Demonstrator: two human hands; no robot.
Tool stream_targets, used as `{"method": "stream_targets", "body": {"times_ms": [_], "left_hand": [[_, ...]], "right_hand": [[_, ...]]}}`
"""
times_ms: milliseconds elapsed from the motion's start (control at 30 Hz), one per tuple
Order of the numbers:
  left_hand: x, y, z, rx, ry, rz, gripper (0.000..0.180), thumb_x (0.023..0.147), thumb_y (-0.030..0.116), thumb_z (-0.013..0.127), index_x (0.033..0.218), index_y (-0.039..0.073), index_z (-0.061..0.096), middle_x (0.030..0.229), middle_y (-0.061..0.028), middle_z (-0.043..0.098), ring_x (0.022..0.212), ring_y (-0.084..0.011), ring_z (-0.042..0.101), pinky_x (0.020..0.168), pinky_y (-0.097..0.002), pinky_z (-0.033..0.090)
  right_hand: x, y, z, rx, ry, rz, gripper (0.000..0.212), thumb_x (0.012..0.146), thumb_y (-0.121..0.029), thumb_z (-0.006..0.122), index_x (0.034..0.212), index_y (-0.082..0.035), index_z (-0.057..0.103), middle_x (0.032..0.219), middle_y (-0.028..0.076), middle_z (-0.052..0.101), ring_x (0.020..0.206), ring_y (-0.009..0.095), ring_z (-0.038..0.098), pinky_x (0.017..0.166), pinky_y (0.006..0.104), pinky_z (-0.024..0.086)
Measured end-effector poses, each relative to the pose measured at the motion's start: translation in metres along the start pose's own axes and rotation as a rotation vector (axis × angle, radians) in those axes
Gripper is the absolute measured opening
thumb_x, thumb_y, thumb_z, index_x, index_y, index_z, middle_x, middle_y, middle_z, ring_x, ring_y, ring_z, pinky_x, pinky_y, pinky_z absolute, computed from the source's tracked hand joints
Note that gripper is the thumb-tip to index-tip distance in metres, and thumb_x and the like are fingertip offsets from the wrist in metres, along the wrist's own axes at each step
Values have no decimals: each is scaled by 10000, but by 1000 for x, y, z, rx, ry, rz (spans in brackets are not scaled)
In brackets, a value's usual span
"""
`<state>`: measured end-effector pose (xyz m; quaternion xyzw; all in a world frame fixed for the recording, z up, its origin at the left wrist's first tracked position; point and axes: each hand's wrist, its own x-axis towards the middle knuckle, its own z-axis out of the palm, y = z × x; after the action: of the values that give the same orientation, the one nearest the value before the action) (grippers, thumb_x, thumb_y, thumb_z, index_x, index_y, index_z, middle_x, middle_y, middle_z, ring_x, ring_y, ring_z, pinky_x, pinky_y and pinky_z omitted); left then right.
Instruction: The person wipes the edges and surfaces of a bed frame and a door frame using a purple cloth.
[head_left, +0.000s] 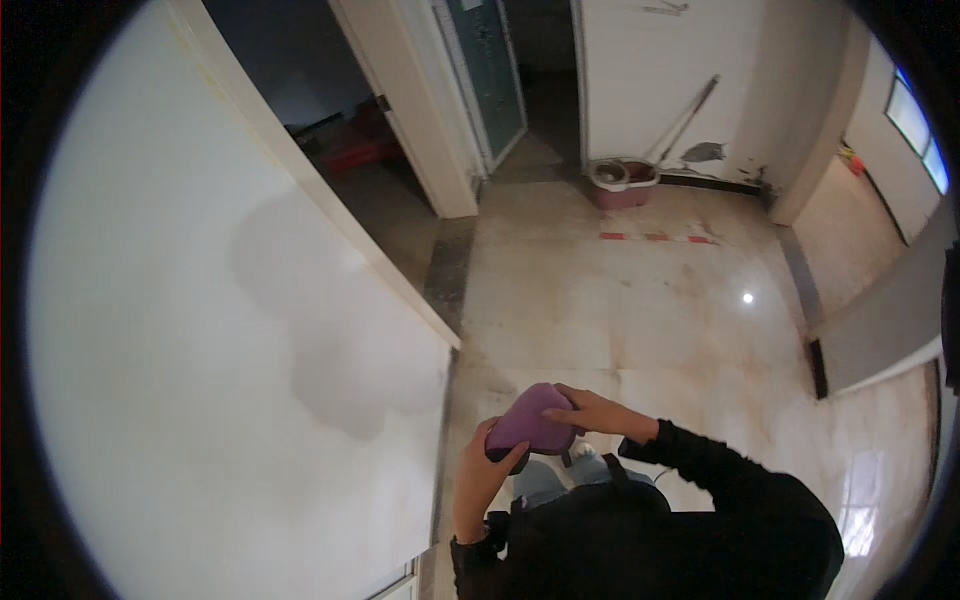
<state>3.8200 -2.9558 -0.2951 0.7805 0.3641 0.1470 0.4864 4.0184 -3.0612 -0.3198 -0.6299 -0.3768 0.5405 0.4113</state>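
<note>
In front of my body I hold a purple, rounded, soft-looking object (532, 420) with a dark lower edge; its exact kind is not clear. My left hand (488, 462) grips its lower left end, thumb along the near edge. My right hand (582, 408) holds its upper right side, with the thumb lying on top. Fingers of both hands curl beneath it, partly hidden. Below it show my legs in light blue trousers and part of a shoe.
A white wall (240, 330) runs close along my left, ending at a doorway. Ahead, a pink mop bucket (622, 190) stands by the far wall with a mop handle (690, 118) leaning there. A glass door (488, 80) stands ajar. The tiled floor (620, 310) has brown stains.
</note>
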Motion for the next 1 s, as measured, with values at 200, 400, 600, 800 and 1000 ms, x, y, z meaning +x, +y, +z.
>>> {"method": "stream_targets", "body": {"times_ms": [200, 400, 600, 800, 1000], "left_hand": [[10, -23, 20, -28, 252, -214, 494, 749, 268, 700, 1112, -18, 526, 930, -200, 627, 852, -289, 627, 737, -365, 474], [37, -66, 5, 236, -192, -461, 608, 710, 414, 706, 1093, -30, 544, 913, -211, 640, 867, -322, 631, 750, -384, 475], [135, -70, -53, 388, -247, -510, 444, 664, 312, 723, 952, 4, 583, 812, -158, 659, 804, -306, 644, 697, -389, 490], [237, -67, -72, 480, -108, -221, 432, 657, 272, 748, 955, 2, 588, 697, -125, 656, 676, -246, 663, 631, -331, 501], [341, -24, -103, 326, 47, -219, 505, 693, 336, 743, 1003, -26, 577, 826, -197, 652, 747, -294, 659, 659, -349, 505]], "right_hand": [[88, -12, -32, -422, -233, -291, 686, 803, -545, 567, 1189, 16, 482, 860, 204, 632, 769, 295, 623, 655, 361, 478], [127, 17, -15, -543, -342, -439, 618, 761, -544, 593, 1171, -84, 550, 865, 181, 644, 801, 353, 613, 709, 398, 470], [176, -1, -16, -445, -232, -304, 655, 734, -482, 637, 1210, -67, 464, 907, 200, 636, 837, 359, 611, 744, 401, 466], [248, -47, -64, -510, -94, -216, 666, 695, -524, 650, 1099, -14, 509, 832, 203, 634, 788, 368, 621, 703, 431, 481], [368, -55, -117, -160, 11, -293, 554, 817, -523, 554, 917, 18, 616, 728, 191, 625, 690, 293, 635, 632, 376, 479]]}}
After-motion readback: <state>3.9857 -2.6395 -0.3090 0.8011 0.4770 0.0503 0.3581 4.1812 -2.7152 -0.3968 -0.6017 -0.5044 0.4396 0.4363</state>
